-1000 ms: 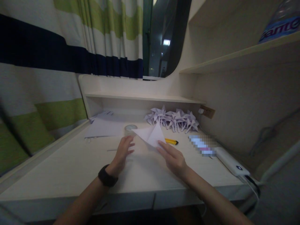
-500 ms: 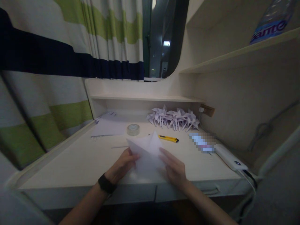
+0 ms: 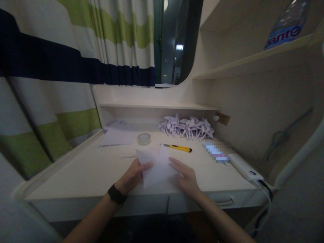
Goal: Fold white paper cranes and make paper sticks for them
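Note:
A folded sheet of white paper [image 3: 158, 168] is held above the front of the desk, tilted, with a pointed corner at its top. My left hand [image 3: 134, 173] grips its left side, the thumb lying across the face and the other fingers behind. At the right edge, my right hand [image 3: 186, 177] holds the paper with its fingers along the border. The paper's lower right part is blurred and partly behind that hand. Just beyond lies a yellow utility knife [image 3: 179, 147], its blade pointing left. A thin white stick [image 3: 128, 157] rests left of the paper.
A tape roll [image 3: 144, 139] lies mid-desk. Several paper pinwheels [image 3: 187, 126] are piled at the back right, a stack of paper [image 3: 118, 133] at the back left. A phone [image 3: 216, 152] and a white power strip [image 3: 245, 167] with cables line the right side.
The paper has shifted slightly left and down, and its raised corner sits lower. My right hand has moved a little left with it. More of the knife's blade shows.

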Tool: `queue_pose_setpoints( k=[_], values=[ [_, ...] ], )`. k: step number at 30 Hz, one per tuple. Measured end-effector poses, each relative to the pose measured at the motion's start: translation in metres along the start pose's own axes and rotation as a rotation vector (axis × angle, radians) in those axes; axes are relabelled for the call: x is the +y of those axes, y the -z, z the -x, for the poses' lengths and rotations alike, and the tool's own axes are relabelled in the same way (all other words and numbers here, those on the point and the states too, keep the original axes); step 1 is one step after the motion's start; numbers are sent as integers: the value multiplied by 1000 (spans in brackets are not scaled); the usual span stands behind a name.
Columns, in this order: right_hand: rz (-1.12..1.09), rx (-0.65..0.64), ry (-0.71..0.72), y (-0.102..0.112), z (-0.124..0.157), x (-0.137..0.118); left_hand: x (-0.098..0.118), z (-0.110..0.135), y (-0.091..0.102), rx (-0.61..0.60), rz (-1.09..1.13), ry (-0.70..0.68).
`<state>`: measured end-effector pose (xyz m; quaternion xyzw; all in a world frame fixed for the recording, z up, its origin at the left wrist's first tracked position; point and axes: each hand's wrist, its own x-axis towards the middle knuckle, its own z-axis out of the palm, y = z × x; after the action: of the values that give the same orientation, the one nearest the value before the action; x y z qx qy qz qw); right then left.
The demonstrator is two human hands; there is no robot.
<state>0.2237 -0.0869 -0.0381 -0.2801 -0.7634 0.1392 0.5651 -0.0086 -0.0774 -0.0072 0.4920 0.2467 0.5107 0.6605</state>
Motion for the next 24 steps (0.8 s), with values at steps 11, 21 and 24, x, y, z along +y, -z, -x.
queue_pose_setpoints(
  k=[11, 21, 24],
  values=[
    [-793, -40, -699, 0, -19, 17, 4, -4, 7, 78, -243, -133],
    [-163, -5, -426, 17, -36, 25, 40, -5, 47, 89, -532, -204],
    [9, -92, -330, 19, -26, 26, 40, -1, 50, 21, -619, -270]
  ],
)
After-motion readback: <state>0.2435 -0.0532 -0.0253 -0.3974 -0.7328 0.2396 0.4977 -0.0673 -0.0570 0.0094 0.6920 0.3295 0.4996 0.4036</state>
